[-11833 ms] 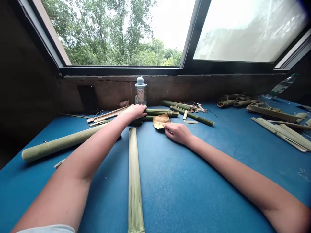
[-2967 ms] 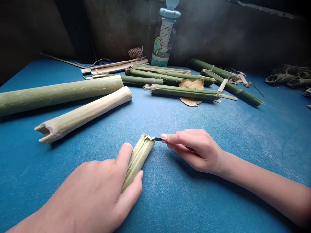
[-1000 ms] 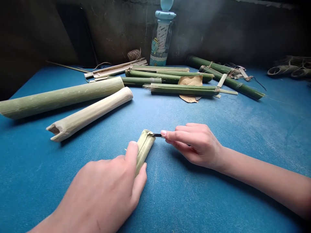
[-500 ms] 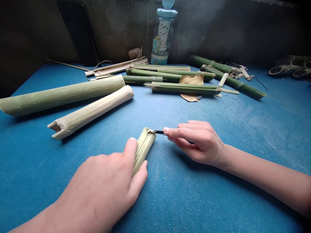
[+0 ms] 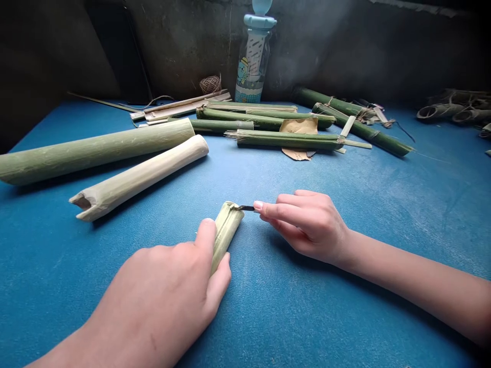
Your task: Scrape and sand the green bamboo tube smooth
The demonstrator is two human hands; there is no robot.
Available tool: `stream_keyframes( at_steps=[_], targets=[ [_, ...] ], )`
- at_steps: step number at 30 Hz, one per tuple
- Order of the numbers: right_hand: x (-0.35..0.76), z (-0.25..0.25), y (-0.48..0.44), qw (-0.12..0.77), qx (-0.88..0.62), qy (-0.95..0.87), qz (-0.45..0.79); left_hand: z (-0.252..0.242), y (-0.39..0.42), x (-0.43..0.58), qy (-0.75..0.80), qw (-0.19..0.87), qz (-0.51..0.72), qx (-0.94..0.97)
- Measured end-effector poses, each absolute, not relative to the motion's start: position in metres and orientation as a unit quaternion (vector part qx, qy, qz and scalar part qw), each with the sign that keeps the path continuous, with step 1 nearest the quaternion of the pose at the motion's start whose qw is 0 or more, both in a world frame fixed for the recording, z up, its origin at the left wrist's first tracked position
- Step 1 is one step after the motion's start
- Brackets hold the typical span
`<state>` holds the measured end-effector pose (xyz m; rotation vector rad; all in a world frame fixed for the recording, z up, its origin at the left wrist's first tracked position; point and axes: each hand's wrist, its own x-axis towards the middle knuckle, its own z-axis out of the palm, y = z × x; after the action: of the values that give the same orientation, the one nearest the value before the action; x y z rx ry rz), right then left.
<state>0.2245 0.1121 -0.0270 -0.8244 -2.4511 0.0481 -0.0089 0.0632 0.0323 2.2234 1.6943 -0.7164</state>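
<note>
My left hand is closed over a pale green split bamboo piece that lies on the blue table, thumb and fingers wrapped round it. My right hand pinches a small dark blade, whose tip touches the far end of that bamboo piece. Most of the bamboo piece is hidden under my left hand.
A thick green bamboo tube and a peeled pale one lie at the left. Further back lie several green bamboo sticks, a brown paper scrap, flat strips, a twine ball and a bottle by the dark wall.
Since the oldest frame my hands came from the far bamboo pile to the split piece near me. Over the last second both hands and the blade have barely shifted.
</note>
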Motion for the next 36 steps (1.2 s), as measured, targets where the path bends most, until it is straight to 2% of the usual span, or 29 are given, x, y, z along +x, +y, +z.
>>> stream_keyframes(
  at_steps=[4, 15, 19, 22, 28, 32, 36],
  targets=[
    [0.223, -0.027, 0.111, 0.272, -0.306, -0.913, -0.001, 0.031, 0.062, -0.010, 0.585, 0.130, -0.249, 0.761],
    [0.216, -0.028, 0.109, 0.290, -0.343, -0.890, 0.082, 0.034, 0.065, -0.005, 0.598, 0.136, -0.264, 0.744],
    [0.214, -0.028, 0.108, 0.277, -0.372, -0.881, 0.091, 0.037, 0.064, -0.001, 0.603, 0.101, -0.255, 0.749],
    [0.211, -0.028, 0.106, 0.278, -0.386, -0.877, 0.066, 0.038, 0.063, 0.002, 0.611, 0.077, -0.263, 0.743],
    [0.206, -0.028, 0.102, 0.251, -0.378, -0.889, -0.065, 0.034, 0.060, 0.003, 0.623, 0.057, -0.225, 0.747],
    [0.207, -0.027, 0.104, 0.283, -0.375, -0.882, 0.026, 0.033, 0.059, 0.002, 0.632, 0.052, -0.213, 0.743],
    [0.208, -0.025, 0.107, 0.361, -0.397, -0.829, 0.154, 0.035, 0.058, 0.000, 0.628, 0.063, -0.202, 0.749]
  ],
)
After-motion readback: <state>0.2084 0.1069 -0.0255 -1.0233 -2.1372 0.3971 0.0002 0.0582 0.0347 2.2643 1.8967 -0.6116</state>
